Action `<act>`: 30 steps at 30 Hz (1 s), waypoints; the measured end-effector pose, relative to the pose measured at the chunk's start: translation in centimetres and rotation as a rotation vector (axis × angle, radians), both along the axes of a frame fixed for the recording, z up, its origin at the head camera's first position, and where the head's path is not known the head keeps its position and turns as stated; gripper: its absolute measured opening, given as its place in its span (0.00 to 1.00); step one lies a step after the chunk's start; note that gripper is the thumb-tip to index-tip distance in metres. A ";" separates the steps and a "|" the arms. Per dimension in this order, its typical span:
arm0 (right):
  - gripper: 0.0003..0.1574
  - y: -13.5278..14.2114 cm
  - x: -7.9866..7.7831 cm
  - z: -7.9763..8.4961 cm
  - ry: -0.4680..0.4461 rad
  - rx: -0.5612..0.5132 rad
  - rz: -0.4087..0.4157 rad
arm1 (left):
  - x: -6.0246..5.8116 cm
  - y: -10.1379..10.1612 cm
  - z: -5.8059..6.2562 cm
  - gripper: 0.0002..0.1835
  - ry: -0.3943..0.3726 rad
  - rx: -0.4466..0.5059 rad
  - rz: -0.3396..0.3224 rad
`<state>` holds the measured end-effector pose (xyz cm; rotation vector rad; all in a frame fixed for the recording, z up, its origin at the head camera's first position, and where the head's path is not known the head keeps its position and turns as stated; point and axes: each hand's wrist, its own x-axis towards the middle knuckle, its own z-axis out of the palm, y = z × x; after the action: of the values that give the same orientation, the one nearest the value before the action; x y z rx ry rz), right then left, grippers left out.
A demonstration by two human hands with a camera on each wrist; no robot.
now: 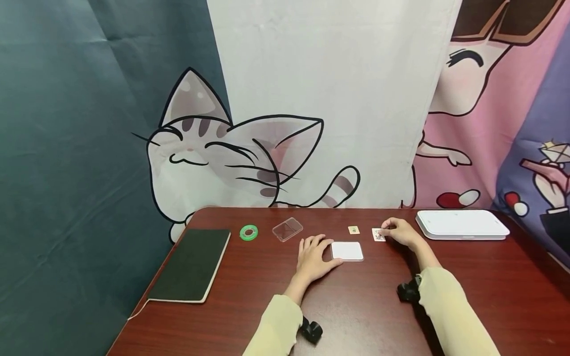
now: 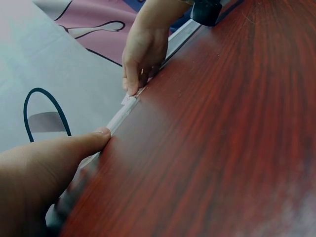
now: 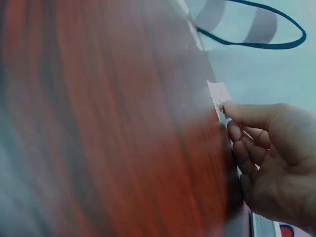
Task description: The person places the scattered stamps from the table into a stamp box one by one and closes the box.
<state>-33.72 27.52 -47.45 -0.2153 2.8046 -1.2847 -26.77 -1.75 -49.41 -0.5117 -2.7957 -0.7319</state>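
My left hand (image 1: 313,258) lies spread at the left end of a flat white rectangular case (image 1: 348,251). Its index fingertip is at the far left corner, and its thumb (image 2: 94,142) stretches along the near edge. Over to the right, my right hand (image 1: 399,231) pinches a small white card (image 1: 377,235) with a dark printed picture on it. The right thumb lies over the card (image 3: 215,94) in the right wrist view, its tip at a small brownish spot; the other fingers are curled beneath. Between case and card lies a small cream square with a dark mark (image 1: 354,230).
A clear plastic lid (image 1: 287,229) and a green tape roll (image 1: 248,232) lie left of the case. A dark notebook (image 1: 191,264) is at the table's left edge. At the back right sits a larger white box (image 1: 462,225). A cartoon-printed curtain (image 1: 285,99) hangs behind the table.
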 end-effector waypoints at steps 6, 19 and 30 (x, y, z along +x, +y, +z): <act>0.17 -0.1 0.8 -0.5 0.023 -0.082 -0.069 | 0.0 0.1 0.1 0.31 -0.004 -0.005 0.000; 0.20 0.0 1.1 -1.3 0.139 0.039 0.090 | 0.3 0.1 -0.3 0.31 0.012 -0.018 0.002; 0.13 -0.2 0.5 -0.4 0.100 0.093 0.099 | -0.1 0.1 -0.2 0.31 0.020 -0.033 0.011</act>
<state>-33.21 27.36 -47.87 -0.4192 2.8861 -1.1515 -26.85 -1.67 -49.58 -0.5057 -2.7941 -0.6764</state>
